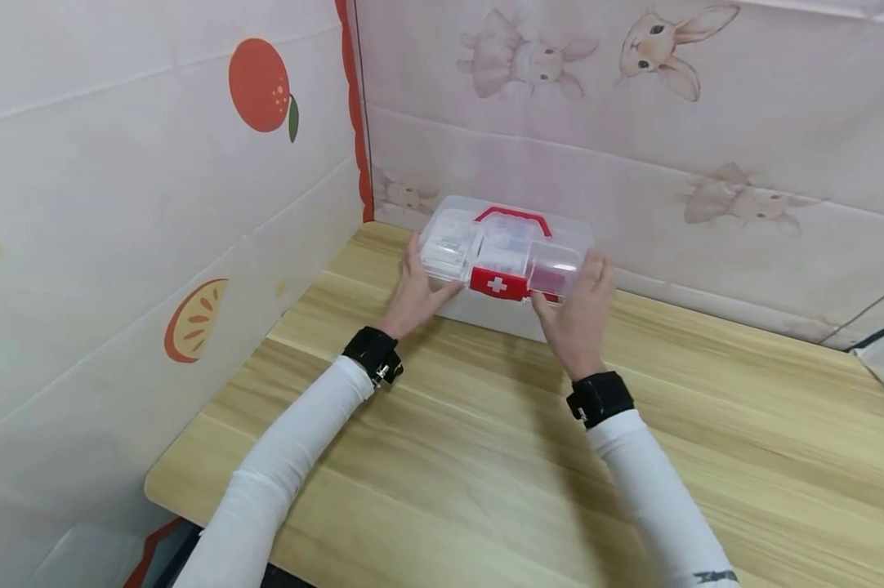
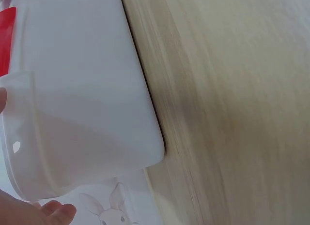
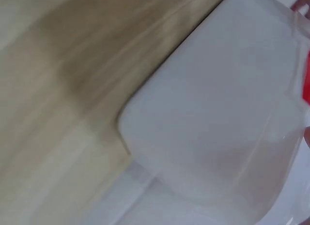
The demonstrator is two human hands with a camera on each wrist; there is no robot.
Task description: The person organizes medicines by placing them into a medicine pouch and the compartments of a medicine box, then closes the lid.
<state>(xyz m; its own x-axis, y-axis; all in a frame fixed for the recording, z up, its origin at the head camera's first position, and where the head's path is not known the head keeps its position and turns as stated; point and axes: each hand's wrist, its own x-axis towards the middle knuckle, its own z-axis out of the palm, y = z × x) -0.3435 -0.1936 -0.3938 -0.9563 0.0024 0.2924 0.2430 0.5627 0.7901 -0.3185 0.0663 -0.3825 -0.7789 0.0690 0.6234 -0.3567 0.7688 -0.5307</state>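
A first-aid box [image 1: 502, 245] with a clear lid and white base [image 2: 87, 99] sits on the wooden table by the back wall. Its front carries a red latch [image 1: 498, 283] with a white cross, and a red handle [image 1: 515, 214] lies on top. Packets and other contents show blurrily through the lid. My left hand [image 1: 415, 296] grips the box's left end, thumb at the front and fingers along the side. At the right end, my right hand [image 1: 578, 314] holds it the same way. Only fingertips [image 2: 62, 213] of the left hand show in the left wrist view.
The wooden table [image 1: 442, 457] stretches toward me and to the right. A printed cloth wall [image 1: 486, 155] rises directly behind the box, and another cloth wall [image 1: 118, 245] with fruit prints borders the left side. Black bands [image 1: 372, 353] circle both wrists.
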